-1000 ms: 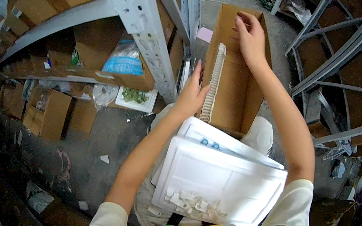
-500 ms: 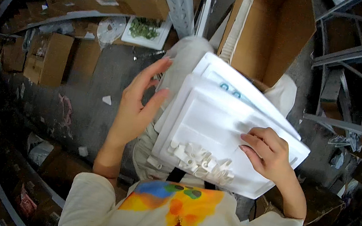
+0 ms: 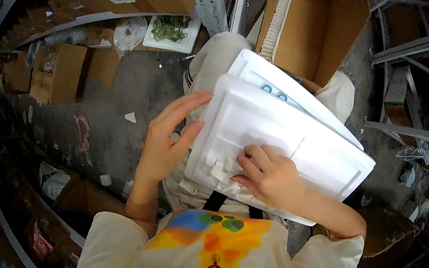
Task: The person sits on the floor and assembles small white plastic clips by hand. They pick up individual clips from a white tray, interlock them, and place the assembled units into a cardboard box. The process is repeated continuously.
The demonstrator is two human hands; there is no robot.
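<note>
Right hand [image 3: 271, 176] shifted left over white tray [image 3: 259, 120] to white pieces [image 3: 218, 170] | grip: curled, contents could not be determined | left hand [image 3: 167, 138]: stood wide at tray edge

Left grip [image 3: 164, 145] empty, gap wide between thumb and fingers; fingers extended, slightly bent, tips pointing up and right. Left forearm [image 3: 144, 199] rises steeply below it. Right grip [image 3: 269, 180] palm down, fingers curled, thumb beneath; fingertip contact unclear. Right elbow bent, forearm [image 3: 326, 212] slanting inward across the front.

two stacked trays [image 3: 330, 156], two teal rings [image 3: 282, 96]
</note>
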